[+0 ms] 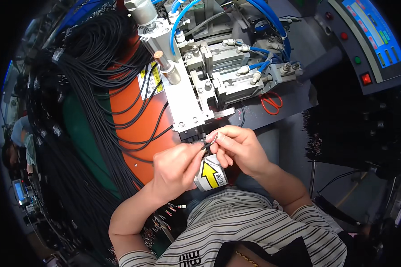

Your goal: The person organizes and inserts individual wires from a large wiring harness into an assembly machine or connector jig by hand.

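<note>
In front of the machine, both my hands meet over a black cable point(206, 146). My left hand point(176, 167) is closed in a pinch on its dark sheath. From the other side, my right hand point(244, 149) pinches the thin wire ends point(214, 139) at its tip, with the lower fingers curled. The fingers partly hide the cable, and the wires are too small to make out clearly. Just beyond the hands stands the metal machine point(185, 104) with its pneumatic cylinders. Below them sits a pale guard point(210, 174) bearing a yellow arrow.
Bundles of black cables point(87, 80) drape over the orange surface point(142, 120) on the left. Red-handled scissors point(271, 103) lie right of the machine. A control panel point(365, 44) with a screen and buttons stands at the upper right. More cables point(347, 129) hang below it.
</note>
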A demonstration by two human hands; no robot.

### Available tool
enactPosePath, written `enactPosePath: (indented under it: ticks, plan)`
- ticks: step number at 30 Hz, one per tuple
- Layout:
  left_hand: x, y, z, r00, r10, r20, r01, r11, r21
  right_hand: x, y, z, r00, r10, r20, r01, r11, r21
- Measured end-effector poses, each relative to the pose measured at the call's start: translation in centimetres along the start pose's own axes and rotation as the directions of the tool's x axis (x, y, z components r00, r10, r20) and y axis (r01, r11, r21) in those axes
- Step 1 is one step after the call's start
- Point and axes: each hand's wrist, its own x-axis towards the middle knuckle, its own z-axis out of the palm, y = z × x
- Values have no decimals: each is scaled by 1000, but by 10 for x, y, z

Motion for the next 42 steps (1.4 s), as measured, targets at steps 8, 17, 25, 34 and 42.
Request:
enactPosePath:
  ticks: [8, 17, 25, 34, 42]
  plan:
    - [-3, 2, -3, 959, 277, 65, -280, 882, 380, 7, -4, -3, 971, 193, 140, -213, 967, 139]
    - [0, 4, 0, 952, 286, 109, -306, 886, 348, 7, -9, -8, 975, 187, 117, -203, 970, 137]
    - [9, 14, -1, 979, -203, 24, 203, 960, -191, -12, 10, 17, 814, -537, 221, 516, 494, -700]
    - [6, 5, 4, 997, -78, -18, 77, 996, -35, -1, 2, 4, 965, -260, 34, 260, 933, -249]
    - [10, 0, -8, 933, -268, 241, 344, 859, -378, 8, -13, -10, 984, -72, 163, 107, 970, -218]
